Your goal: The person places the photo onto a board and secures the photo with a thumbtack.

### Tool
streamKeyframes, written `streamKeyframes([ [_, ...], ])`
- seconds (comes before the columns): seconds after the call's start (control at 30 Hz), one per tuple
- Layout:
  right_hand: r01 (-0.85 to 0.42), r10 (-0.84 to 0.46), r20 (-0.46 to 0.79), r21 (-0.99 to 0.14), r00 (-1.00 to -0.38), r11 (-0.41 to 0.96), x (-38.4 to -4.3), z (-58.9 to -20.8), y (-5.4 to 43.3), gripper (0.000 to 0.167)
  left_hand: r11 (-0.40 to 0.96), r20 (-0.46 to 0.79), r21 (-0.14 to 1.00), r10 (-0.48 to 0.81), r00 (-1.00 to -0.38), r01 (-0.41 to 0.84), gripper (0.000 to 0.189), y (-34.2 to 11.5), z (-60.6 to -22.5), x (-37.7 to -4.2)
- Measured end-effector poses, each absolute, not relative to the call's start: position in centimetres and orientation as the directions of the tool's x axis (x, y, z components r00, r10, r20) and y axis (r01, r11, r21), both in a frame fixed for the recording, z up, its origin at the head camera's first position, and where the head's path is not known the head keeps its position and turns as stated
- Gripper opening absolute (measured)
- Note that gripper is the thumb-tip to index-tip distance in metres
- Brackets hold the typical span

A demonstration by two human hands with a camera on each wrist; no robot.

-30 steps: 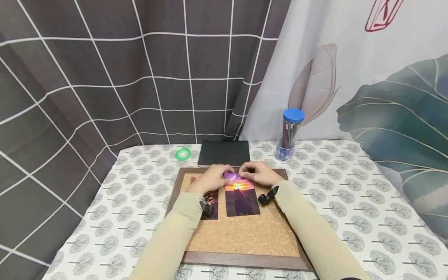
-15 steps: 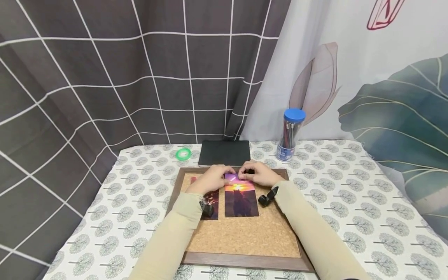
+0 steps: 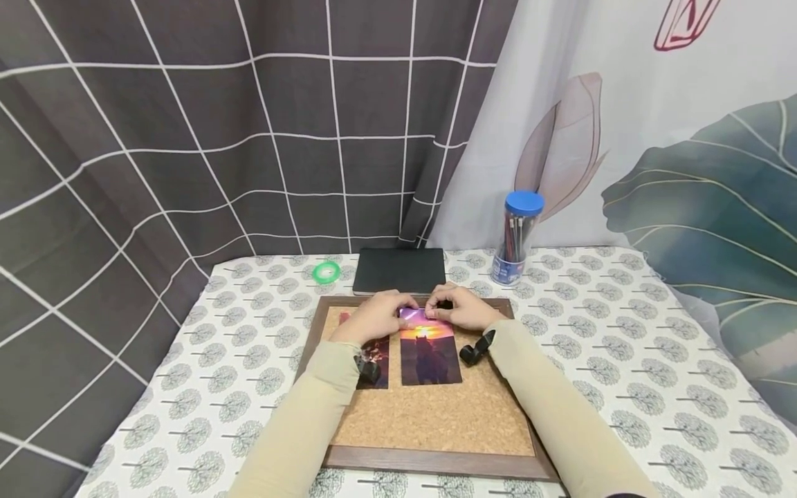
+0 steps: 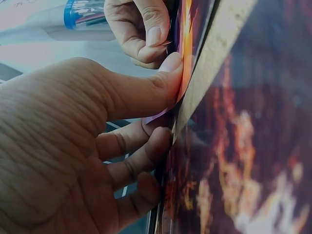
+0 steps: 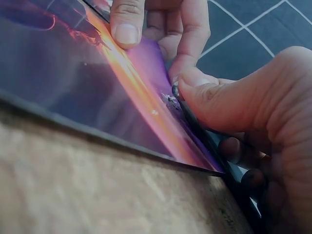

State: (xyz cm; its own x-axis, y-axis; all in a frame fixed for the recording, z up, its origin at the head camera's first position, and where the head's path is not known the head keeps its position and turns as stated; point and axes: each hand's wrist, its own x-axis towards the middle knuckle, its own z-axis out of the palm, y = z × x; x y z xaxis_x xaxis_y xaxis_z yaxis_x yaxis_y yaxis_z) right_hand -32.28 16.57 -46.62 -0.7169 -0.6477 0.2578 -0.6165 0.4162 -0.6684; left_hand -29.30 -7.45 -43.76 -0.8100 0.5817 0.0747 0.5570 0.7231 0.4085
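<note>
A glossy sunset photo [image 3: 429, 360] with a dark silhouette lies on the framed corkboard [image 3: 436, 422]. My left hand [image 3: 377, 318] pinches its upper left edge, the thumb on the picture and fingers at the edge behind it. At the top edge, my right hand [image 3: 463, 309] pinches a small shiny pin [image 5: 175, 89] between thumb and index finger. The pin's tip is hidden, so I cannot tell whether it has entered the cork. Left of the sunset photo, a second photo [image 3: 378, 366] with fiery orange streaks [image 4: 243, 190] lies partly beneath my left forearm.
Behind the board lies a black notebook [image 3: 400, 270]. A green tape roll [image 3: 326, 272] sits to its left. On the right stands a clear jar with a blue lid [image 3: 524, 203], filled with pencils. A tree-patterned cloth [image 3: 205, 387] covers the table.
The sunset photo has shifted and turned very slightly under my fingers. Both hands stay at its top edge, and the right fingertips have drawn closer around the pin.
</note>
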Motion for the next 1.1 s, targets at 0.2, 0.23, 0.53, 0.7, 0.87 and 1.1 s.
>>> streamKeyframes([
  [0.2,-0.606,-0.651,0.24,-0.675,-0.72,0.421,-32.24,-46.25,16.45,0.005,0.742,0.058,0.406,0.561,-0.826,0.533,0.035,-7.62,-43.47,-29.15],
  [0.23,-0.61,-0.653,0.242,-0.671,-0.718,0.422,-32.26,-46.24,16.43,0.005,0.744,0.057,0.406,0.559,-0.827,0.531,0.035,-7.64,-43.45,-29.15],
  [0.53,-0.627,-0.651,0.244,-0.632,-0.719,0.455,-32.27,-45.91,16.31,0.004,0.748,0.058,0.416,0.546,-0.836,0.518,0.034,-7.65,-43.42,-29.24],
  [0.7,-0.621,-0.652,0.231,-0.632,-0.722,0.464,-32.28,-45.99,16.27,0.005,0.752,0.05,0.417,0.542,-0.839,0.51,0.032,-7.71,-43.47,-29.15],
  [0.87,-0.606,-0.638,0.226,-0.64,-0.736,0.472,-32.08,-45.84,16.24,0.005,0.752,0.052,0.419,0.54,-0.84,0.51,0.032,-7.68,-43.47,-29.11],
  [1.1,-0.6,-0.628,0.229,-0.642,-0.744,0.477,-32.0,-46.19,16.24,0.005,0.757,0.035,0.419,0.537,-0.843,0.5,0.033,-7.61,-43.51,-28.86],
])
